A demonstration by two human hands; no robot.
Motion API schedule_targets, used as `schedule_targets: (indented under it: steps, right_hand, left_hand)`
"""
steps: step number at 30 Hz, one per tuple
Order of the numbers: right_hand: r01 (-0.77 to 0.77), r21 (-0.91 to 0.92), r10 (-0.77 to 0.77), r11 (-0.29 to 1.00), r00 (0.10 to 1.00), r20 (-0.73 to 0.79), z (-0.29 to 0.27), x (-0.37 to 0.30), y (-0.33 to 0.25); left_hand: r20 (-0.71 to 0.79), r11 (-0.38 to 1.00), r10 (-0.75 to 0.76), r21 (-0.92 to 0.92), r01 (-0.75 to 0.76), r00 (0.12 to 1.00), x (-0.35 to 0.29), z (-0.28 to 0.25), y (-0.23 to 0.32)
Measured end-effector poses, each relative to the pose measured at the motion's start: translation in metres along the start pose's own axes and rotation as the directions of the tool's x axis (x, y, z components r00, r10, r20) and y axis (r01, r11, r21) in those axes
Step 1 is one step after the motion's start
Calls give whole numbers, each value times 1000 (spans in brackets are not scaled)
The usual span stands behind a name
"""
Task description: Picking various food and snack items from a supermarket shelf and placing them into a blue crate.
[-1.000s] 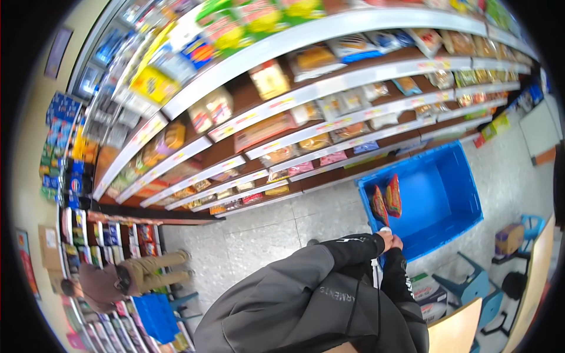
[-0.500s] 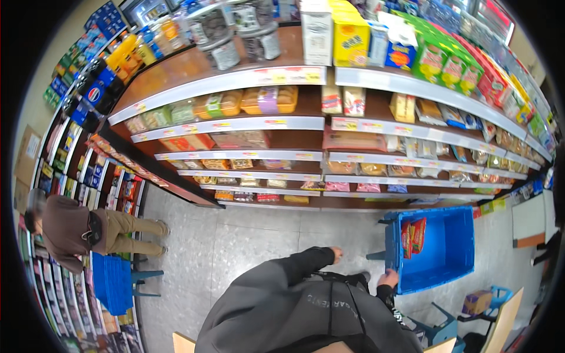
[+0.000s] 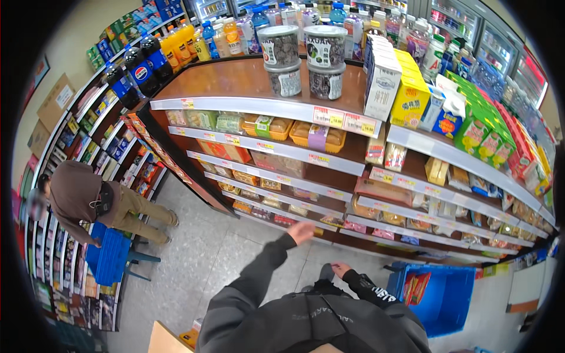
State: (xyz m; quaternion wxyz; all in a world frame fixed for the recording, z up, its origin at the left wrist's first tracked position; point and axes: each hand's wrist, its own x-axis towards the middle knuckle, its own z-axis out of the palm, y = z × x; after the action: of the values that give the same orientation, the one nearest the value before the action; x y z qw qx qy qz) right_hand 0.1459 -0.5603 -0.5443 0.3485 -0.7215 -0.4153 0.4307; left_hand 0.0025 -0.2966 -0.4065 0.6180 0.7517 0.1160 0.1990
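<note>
My left hand reaches forward in front of the lower shelves, slightly blurred, its fingers apart and nothing visible in it. Nearest to it are small packaged foods on the bottom tiers. My right hand hangs lower over the floor by my shoe, left of a blue crate and apart from it. Its fingers look loosely stretched, and I see nothing held. Red snack bags lie in the crate's left end.
A shelf unit spans ahead, with clear tubs and drink cartons on top. At left, a person in brown stands beside another blue crate. A wooden board edge shows at the lower left.
The view has turned left, so the shelves sit further right. My left hand has stretched forward toward the shelves. My right hand has come away from the blue crate's side.
</note>
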Motion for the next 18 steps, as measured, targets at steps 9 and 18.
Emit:
schedule_targets:
  steps: [9,18]
  right_hand:
    - [110,-181,-34,977,925,378,-5,50,-25]
    - [788,-21,-779,615,611,143,-148,55,-385]
  left_hand:
    - [-470,715,698,413,-565,540,140,-175,370]
    - [-323,832,551,141,-536,770,236,-243,364]
